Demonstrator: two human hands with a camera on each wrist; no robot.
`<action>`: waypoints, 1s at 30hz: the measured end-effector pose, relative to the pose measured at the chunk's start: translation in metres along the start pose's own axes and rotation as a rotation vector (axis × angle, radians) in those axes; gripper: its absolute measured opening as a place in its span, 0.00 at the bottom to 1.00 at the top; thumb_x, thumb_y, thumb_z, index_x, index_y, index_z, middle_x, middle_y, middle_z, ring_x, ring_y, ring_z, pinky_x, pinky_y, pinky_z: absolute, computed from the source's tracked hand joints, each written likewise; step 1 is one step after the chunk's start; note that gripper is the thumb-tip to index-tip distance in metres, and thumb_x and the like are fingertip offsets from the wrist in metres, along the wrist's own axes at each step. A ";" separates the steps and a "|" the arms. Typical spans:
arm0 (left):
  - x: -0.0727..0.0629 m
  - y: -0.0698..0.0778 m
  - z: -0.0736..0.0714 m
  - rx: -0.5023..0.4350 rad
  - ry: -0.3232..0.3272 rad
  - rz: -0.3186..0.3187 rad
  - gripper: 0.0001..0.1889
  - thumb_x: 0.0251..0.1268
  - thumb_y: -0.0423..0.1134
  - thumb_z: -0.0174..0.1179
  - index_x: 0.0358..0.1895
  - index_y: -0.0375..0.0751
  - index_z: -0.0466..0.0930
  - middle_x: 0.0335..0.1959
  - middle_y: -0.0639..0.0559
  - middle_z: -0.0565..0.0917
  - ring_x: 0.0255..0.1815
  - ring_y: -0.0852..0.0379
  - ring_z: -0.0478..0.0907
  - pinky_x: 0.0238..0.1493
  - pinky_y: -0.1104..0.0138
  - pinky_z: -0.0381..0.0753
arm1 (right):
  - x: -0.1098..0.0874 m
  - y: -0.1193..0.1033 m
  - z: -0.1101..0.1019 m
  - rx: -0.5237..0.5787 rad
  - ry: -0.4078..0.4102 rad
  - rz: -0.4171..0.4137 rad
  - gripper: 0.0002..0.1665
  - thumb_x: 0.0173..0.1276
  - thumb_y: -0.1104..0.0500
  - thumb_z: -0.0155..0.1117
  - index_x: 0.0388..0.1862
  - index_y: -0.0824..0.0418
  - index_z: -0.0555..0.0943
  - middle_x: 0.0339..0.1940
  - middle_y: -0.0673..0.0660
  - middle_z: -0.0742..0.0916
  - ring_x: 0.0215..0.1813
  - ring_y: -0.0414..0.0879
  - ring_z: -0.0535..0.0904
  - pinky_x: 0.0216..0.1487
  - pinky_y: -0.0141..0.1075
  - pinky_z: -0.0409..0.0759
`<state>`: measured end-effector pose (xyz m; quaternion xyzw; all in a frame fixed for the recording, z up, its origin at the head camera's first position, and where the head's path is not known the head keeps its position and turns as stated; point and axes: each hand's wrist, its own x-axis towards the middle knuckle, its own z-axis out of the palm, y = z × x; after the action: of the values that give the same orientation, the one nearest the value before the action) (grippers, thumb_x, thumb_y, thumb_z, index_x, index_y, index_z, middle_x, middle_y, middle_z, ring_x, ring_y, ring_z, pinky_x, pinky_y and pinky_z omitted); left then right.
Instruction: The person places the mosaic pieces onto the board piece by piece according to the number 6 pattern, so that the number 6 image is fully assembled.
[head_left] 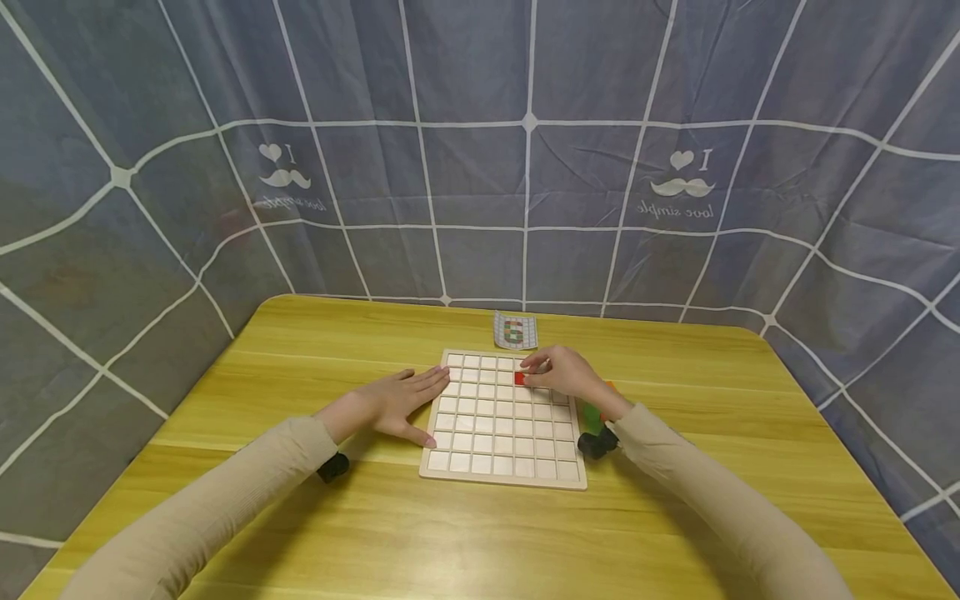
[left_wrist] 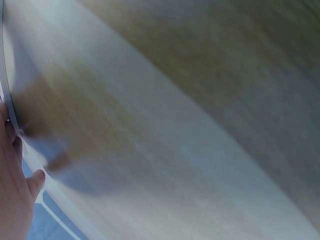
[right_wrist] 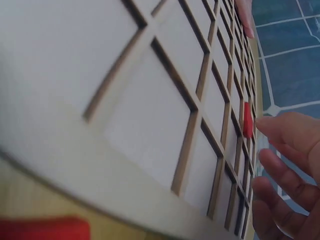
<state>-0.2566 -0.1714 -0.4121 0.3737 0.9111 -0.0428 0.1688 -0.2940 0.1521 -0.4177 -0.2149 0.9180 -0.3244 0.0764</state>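
A pale wooden grid board (head_left: 502,481) lies on the table with rows of square compartments. One red square tile (head_left: 520,378) sits in a compartment near its upper right, and the same red tile (right_wrist: 247,120) shows in the right wrist view. My right hand (head_left: 564,372) is over that corner, thumb tip right beside the tile; its fingers are loosely bent and apart, not visibly pinching it. Spread along the board's left edge, my left hand (head_left: 397,404) rests with straight fingers. In the left wrist view only part of the left hand (left_wrist: 15,185) appears.
Behind the board lies a small card (head_left: 515,332) with a coloured pattern. Green pieces (head_left: 592,418) and an orange piece (head_left: 611,387) are partly hidden by my right forearm. A red piece (right_wrist: 45,229) lies beside the board. A grey curtain (head_left: 480,167) hangs behind the table.
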 end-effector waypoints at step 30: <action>-0.002 0.000 0.000 -0.025 0.029 0.032 0.56 0.57 0.74 0.50 0.78 0.39 0.39 0.80 0.43 0.39 0.80 0.47 0.39 0.78 0.47 0.45 | -0.064 0.059 -0.056 -0.028 0.160 0.008 0.21 0.61 0.57 0.69 0.52 0.64 0.83 0.45 0.62 0.87 0.43 0.52 0.81 0.42 0.38 0.80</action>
<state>-0.2553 -0.1721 -0.4116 0.3868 0.9077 -0.0232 0.1610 -0.2729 0.2535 -0.4112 -0.1855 0.9265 -0.3273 0.0012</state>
